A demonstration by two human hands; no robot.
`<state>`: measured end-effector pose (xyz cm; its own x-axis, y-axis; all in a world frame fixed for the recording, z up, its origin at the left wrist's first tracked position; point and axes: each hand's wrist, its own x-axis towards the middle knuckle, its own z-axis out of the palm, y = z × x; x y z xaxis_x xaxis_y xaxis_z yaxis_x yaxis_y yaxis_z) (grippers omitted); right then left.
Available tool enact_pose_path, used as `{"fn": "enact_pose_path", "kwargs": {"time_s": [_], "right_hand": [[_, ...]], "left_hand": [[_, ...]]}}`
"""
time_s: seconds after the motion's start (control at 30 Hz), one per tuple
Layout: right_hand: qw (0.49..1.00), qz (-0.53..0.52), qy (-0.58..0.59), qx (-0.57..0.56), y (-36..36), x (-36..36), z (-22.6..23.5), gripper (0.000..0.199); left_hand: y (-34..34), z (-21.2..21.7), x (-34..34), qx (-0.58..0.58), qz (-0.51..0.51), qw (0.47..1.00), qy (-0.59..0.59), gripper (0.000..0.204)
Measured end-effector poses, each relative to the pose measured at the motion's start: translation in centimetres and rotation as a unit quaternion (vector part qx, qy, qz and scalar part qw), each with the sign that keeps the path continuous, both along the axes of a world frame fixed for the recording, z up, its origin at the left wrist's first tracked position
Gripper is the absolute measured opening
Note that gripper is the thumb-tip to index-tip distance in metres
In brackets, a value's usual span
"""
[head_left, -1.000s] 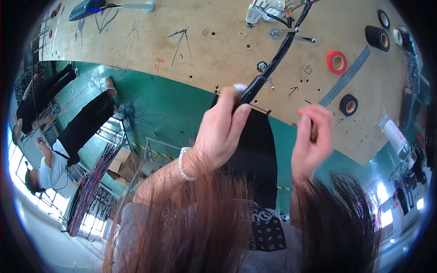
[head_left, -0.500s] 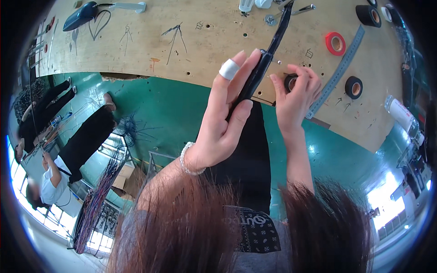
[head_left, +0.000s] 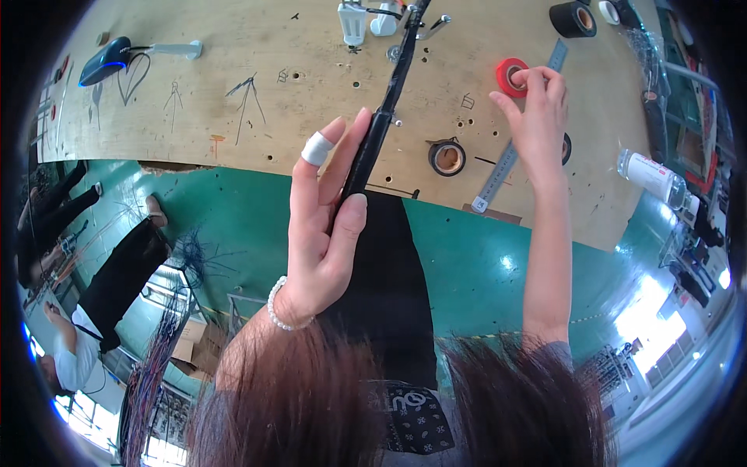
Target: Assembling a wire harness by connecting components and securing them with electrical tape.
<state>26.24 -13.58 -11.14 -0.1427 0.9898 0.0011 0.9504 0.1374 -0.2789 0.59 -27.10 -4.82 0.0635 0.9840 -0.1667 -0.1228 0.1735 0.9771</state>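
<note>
My left hand [head_left: 323,226] is closed round a black tape-wrapped cable bundle [head_left: 372,144], thumb on one side and fingers on the other. The bundle slants up over the board toward a metal post at the far edge. White wrapping covers one finger of this hand. My right hand [head_left: 537,128] is at a roll of red tape [head_left: 511,76] lying on the board. Its index finger reaches into the roll's hole, and the thumb is at the near rim. A roll of black tape [head_left: 447,158] lies between my hands, near the board's front edge.
A blue-grey ruler [head_left: 498,180] runs under my right forearm, with another black roll [head_left: 566,148] partly hidden beside it. A wide black roll [head_left: 573,19] sits far right. Left are a dark blue handheld device [head_left: 105,62] and a person [head_left: 78,342] beyond the wooden board [head_left: 187,117].
My right hand has left the black tape roll and moved right and away to the red one. My left hand keeps its grip on the bundle. The whole view has shifted.
</note>
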Motion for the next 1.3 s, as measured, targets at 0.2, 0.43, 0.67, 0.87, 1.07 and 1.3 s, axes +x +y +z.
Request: {"fn": "enact_pose_path", "kwargs": {"time_s": [0.2,0.43,0.67,0.87,1.07,1.3], "right_hand": [[0.987,0.051,0.131,-0.073,-0.5,-1.1,2.4,0.019],[0.691,-0.097,0.556,-0.451,-6.9,-7.1,7.0,0.040],[0.610,-0.016,0.567,-0.553,-4.4,-8.4,3.9,0.069],[0.605,-0.003,0.580,-0.546,-4.2,-8.9,3.9,0.073],[0.597,-0.029,0.577,-0.556,-4.5,-8.6,4.0,0.082],[0.604,-0.098,0.583,-0.535,-5.4,-8.6,6.6,0.086]], "left_hand": [[0.5,0.8,0.1,-0.021,0.016,0.999,-0.023,0.062],[0.5,0.6,0.1,-0.028,0.012,0.999,-0.030,0.061],[0.6,0.7,0.1,-0.028,0.014,0.999,-0.034,0.061],[0.4,0.2,-0.1,-0.032,0.009,0.999,-0.001,0.060],[0.3,-0.7,-0.1,0.001,0.008,1.000,0.023,0.059],[0.5,-0.7,-0.2,0.017,0.002,1.000,0.025,0.059]]}}
